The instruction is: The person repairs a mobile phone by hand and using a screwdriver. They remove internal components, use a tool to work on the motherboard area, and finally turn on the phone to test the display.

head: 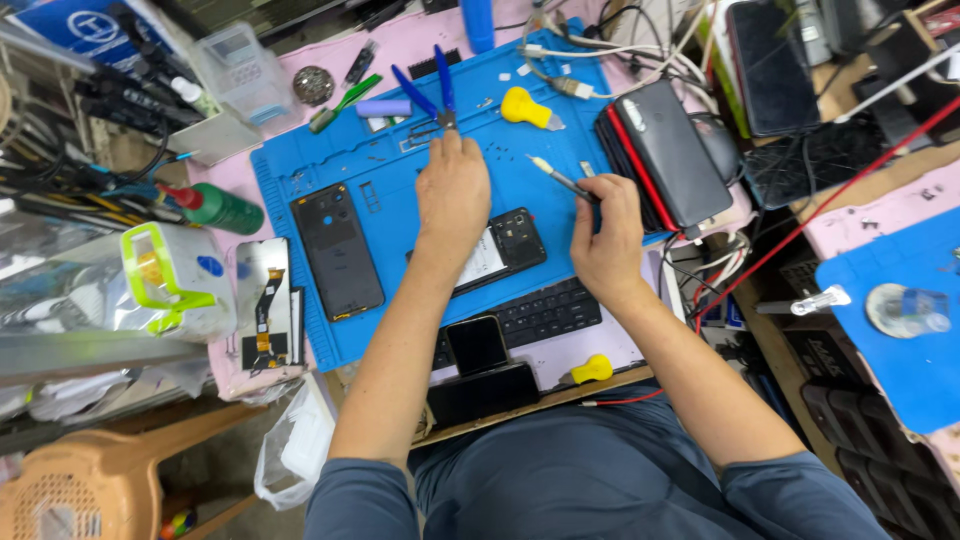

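Observation:
My left hand (452,190) reaches across the blue work mat (380,160), its fingertips at the jaws of blue-handled pliers (432,92) lying at the mat's far side. My right hand (606,235) grips a thin metal screwdriver (556,176) with its tip pointing left. An opened black phone (500,250) with its insides showing lies on the mat under my left wrist. A separate black phone back cover (336,250) rests to its left.
A yellow-handled opening tool (528,108), a stack of black phones (660,155) and a green bottle (215,207) surround the mat. A black keyboard (540,315), a small phone on a stand (478,345), a phone screen part (265,300) and tangled cables (600,50) lie nearby.

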